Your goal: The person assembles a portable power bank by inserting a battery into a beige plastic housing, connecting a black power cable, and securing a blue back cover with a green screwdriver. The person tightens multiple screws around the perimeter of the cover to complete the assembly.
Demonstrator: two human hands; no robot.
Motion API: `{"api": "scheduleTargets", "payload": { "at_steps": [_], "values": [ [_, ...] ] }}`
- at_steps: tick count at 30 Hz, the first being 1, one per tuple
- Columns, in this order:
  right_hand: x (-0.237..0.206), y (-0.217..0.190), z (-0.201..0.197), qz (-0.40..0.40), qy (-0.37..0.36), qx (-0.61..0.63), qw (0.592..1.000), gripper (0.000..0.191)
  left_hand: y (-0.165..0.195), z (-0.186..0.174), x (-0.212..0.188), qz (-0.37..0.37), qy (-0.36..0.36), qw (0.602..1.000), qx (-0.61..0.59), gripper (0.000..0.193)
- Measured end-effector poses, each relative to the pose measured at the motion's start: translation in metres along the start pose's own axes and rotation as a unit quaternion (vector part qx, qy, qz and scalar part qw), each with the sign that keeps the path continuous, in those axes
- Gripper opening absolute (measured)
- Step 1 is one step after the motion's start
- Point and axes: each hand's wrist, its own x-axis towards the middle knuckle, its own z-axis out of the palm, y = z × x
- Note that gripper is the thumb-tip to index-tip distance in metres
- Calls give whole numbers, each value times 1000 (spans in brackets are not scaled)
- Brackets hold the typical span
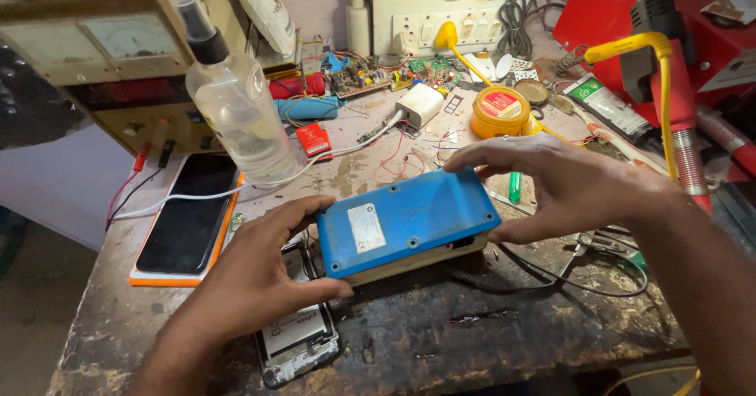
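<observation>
The fingers of the left hand point(260, 274) are curled around the near left corner of a blue box point(407, 220), with the thumb lying along its near edge and the other fingers on its top left side. The fingers of the right hand point(567, 183) are spread and bent over the far right edge of the same box, so the box is pinched between both hands from two opposite sides. The box has a blue cover with a pale label and a cream lower part, and it lies in the middle of the worn tabletop point(441, 333), partly above an opened phone point(298, 334). To hold it well, I think the grip should stay even on both sides, because a black cable point(551, 274) runs out at its right and could pull. On the left lies a dark phone in an orange frame point(189, 219), and behind it stands a clear spray bottle point(236, 105). Farther away are a white charger point(420, 103) and a yellow round tin point(501, 111).
</observation>
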Motion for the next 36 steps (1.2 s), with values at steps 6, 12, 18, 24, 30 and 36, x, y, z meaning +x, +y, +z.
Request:
{"api": "scheduleTargets", "payload": {
  "at_steps": [6,12,18,24,30,36],
  "values": [
    [4,0,-3,-10,-24,25,999,103,-3,1,0,7,0,1000,-3,98],
    [6,5,2,57,-49,8,997,107,-6,2,0,2,-3,1000,-10,99],
    [7,2,7,46,-50,-41,997,104,-6,1,1,2,-9,1000,7,98],
    [10,-2,-2,44,-72,-87,993,109,0,-10,4,89,-41,993,68,112],
    [10,-6,3,62,34,9,997,27,21,16,34,185,17,969,165,103],
    [-3,-13,18,-42,95,-44,994,14,49,46,58,30,-136,954,265,113]
  ]
}}
